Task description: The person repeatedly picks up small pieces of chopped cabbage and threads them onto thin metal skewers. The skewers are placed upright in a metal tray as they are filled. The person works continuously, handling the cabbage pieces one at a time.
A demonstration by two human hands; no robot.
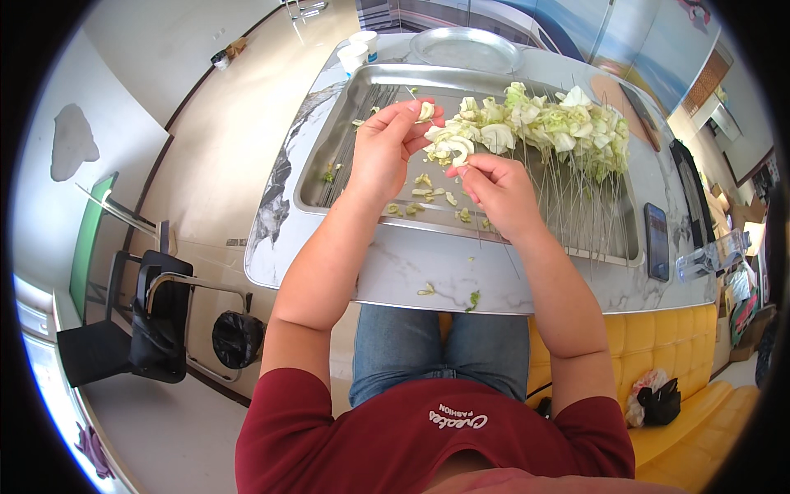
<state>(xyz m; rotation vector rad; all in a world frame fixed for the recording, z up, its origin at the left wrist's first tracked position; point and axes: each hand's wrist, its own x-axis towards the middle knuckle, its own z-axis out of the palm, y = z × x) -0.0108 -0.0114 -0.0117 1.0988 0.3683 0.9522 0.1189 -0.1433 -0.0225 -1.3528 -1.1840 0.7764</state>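
Over the metal tray (304, 185) both my hands are raised. My left hand (383, 148) is closed, with a pale piece of cabbage (425, 112) at its fingertips; a thin skewer seems to pass there, but its full length is hard to follow. My right hand (499, 193) pinches another curved cabbage piece (461, 153) between thumb and fingers. Just beyond it lies a long heap of skewered cabbage (568, 128), its thin metal skewers (588, 218) pointing toward me. Bare skewers (341, 148) lie along the tray's left side. Small cabbage scraps (428, 193) are scattered between.
Behind the tray are a round metal platter (465, 51) and paper cups (354, 56). A phone (656, 241) and a clear plastic bottle (712, 255) lie at the right. Green bits (473, 301) dot the marbled table's (395, 272) near edge. A black chair (160, 317) stands left.
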